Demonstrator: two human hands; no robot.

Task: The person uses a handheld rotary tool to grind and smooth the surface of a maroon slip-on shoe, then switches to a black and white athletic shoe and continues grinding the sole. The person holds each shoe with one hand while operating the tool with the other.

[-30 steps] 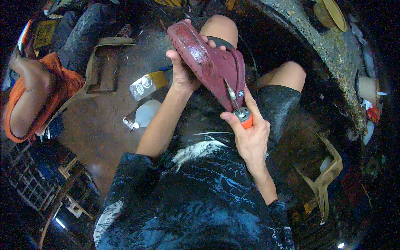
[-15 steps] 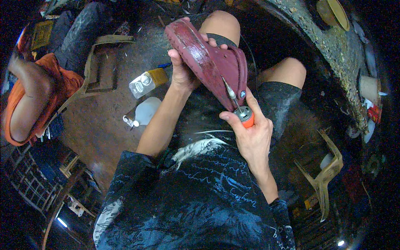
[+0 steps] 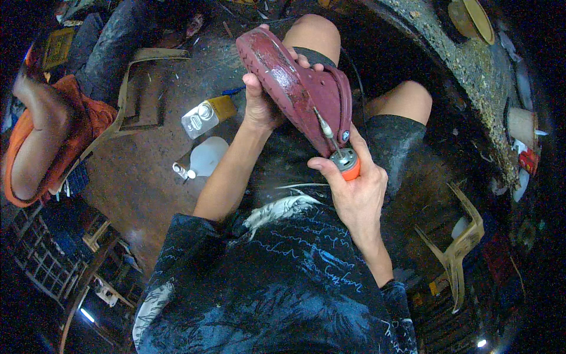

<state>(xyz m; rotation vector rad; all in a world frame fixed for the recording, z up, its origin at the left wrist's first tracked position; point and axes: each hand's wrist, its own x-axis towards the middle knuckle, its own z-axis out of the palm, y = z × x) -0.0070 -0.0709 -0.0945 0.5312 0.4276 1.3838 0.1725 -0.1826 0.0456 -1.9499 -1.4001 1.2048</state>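
Observation:
A maroon rubber clog (image 3: 300, 94) is tilted over my lap, its side and sole edge turned toward me. A shiny patch runs along that side. My left hand (image 3: 258, 106) grips it, thumb on the near side and fingertips showing over the far side. In my right hand (image 3: 364, 192) is a small motor tool (image 3: 352, 173) with an orange body and a metal end. Its thin shaft carries a pale pointed bit (image 3: 324, 125) lying along the clog's lower side; whether the tip touches cannot be made out.
Left of my forearm, a clear bottle with a yellow label (image 3: 209, 116) and a whitish plastic jug (image 3: 209, 156) are on the floor. A person in orange (image 3: 65, 135) sits by a plastic chair (image 3: 122, 103) at far left. A rough ledge (image 3: 454, 76) runs along the right.
The clog has shifted very slightly right and down in my left hand. At the left, the other person's arm has moved a little. My right hand keeps nearly the same place.

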